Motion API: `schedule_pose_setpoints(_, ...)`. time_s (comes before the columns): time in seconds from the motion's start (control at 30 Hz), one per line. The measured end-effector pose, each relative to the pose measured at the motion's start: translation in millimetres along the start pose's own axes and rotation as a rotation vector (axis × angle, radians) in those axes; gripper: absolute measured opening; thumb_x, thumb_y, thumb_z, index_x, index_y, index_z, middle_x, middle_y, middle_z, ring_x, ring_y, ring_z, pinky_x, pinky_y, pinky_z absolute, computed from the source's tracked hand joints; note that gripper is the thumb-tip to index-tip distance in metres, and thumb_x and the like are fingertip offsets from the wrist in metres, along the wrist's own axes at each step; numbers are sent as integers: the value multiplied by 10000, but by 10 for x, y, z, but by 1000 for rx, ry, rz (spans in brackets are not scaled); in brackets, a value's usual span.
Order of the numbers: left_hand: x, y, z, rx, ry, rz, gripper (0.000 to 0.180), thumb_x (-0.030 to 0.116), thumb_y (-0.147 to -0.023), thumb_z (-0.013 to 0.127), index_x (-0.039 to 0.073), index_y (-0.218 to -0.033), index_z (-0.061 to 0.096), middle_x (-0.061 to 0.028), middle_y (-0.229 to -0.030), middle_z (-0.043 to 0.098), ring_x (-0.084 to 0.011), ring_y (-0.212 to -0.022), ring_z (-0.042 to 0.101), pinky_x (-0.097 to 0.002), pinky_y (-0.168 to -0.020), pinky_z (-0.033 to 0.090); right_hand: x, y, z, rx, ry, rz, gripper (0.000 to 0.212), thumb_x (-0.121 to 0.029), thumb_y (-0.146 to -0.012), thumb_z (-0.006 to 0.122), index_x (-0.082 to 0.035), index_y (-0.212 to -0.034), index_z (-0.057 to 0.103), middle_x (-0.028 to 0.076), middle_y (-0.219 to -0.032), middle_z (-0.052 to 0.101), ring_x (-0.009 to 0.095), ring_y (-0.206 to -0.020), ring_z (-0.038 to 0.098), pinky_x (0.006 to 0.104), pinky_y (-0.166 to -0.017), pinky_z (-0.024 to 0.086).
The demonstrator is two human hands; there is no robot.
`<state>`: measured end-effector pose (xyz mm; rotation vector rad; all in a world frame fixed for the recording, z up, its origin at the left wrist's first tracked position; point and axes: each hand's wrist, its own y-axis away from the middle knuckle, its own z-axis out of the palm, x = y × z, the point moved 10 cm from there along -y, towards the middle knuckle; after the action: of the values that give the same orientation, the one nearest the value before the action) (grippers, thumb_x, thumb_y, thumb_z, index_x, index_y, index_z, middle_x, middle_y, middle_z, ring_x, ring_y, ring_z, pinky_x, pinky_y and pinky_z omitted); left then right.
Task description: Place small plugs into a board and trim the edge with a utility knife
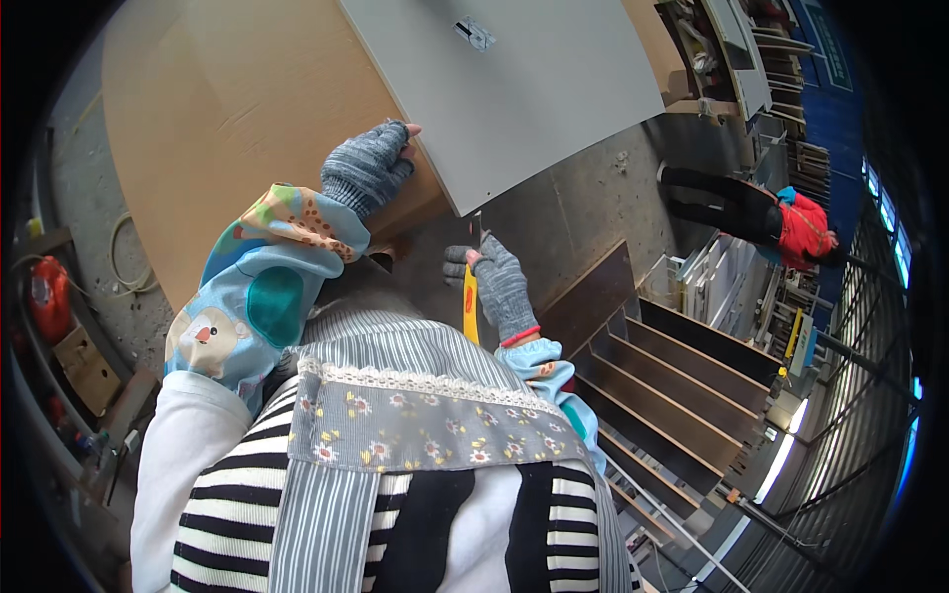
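Note:
My left hand (370,168), in a grey knitted glove with bare fingertips, has its fingers curled at the left edge of a pale grey panel (524,94). The panel lies over a larger brown board (237,119). In my right hand (501,287), gloved the same way, is a yellow-handled utility knife (471,308). Its handle points down toward my apron, and its narrow metal end rises beside the panel's near corner. A small printed label (474,34) lies on the panel's face.
To the right lean several dark brown boards (672,381). A person in a red top (801,229) stands farther right, beside racks of panels. On the left are a red container (49,296) and a pale hose (124,262) on the concrete floor (583,188).

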<state>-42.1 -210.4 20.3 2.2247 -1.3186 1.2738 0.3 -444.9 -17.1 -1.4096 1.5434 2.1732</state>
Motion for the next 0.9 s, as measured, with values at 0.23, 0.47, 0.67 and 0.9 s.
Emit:
schedule_pose_setpoints(0.23,-7,-31,-34,88,18,-11,142,213,-856,589,112,-956,590,-114,-834,634,-294,-761,624,-365,-697,493,2,-2,51,46,145,2,445,-25,-921,442,-16,-1357,356,143,-968,626,189,-782,636,303,-728,543)
schedule_pose_setpoints(0.47,-301,108,19,6,438,-419,131,187,-889,572,57,-903,575,-32,-711,595,-118,-615,562,-274,-587,464,-71,48,62,0,41,-3,465,-24,-923,431,-10,-1372,313,162,-957,621,208,-760,643,315,-691,562)
schedule_pose_setpoints(0.67,-272,399,18,28,768,-503,143,154,-893,569,16,-930,565,-30,-751,573,-90,-647,534,-244,-613,473,-34,-65,45,25,48,12,436,-24,-924,427,11,-1346,323,179,-975,621,216,-774,641,320,-697,561)
schedule_pose_setpoints(0.9,-124,623,138,-117,1174,-709,207,169,-891,585,4,-1008,544,-54,-845,596,-137,-756,583,-280,-697,517,-374,357,419,-305,70,21,368,-59,-925,463,12,-1285,439,145,-941,630,183,-785,628,286,-738,516)
